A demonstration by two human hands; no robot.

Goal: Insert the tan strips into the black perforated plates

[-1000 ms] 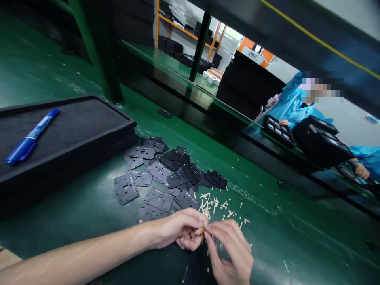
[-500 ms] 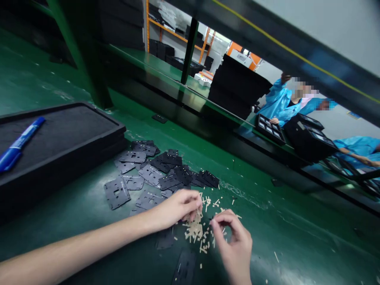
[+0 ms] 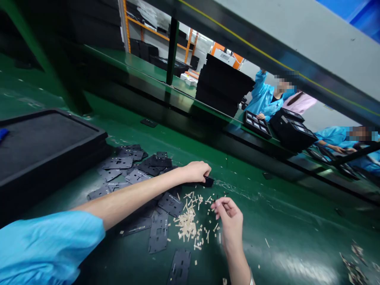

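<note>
Your left hand (image 3: 198, 171) curls over a black plate (image 3: 209, 182) at the far right of the pile (image 3: 114, 163), likely for its exposed edge, its fingers' clamping unclear, while your right hand's (image 3: 230, 211) fingers pinch a dark piece (image 3: 216, 199).

plates (image 3: 162, 241) look smooth matt plastic, tray (image 3: 53, 138) matt, tabletop (image 3: 285, 245) w/ glossy, scuffed surf, sleeve (image 3: 53, 245) cloth.

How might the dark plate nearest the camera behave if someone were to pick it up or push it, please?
The dark plate is probably light for its size, being thin and pierced by cutouts. It is likely fairly stiff, as similar plates look flat where they overlap. Lying flat, it seems unlikely to roll or tip.
</note>
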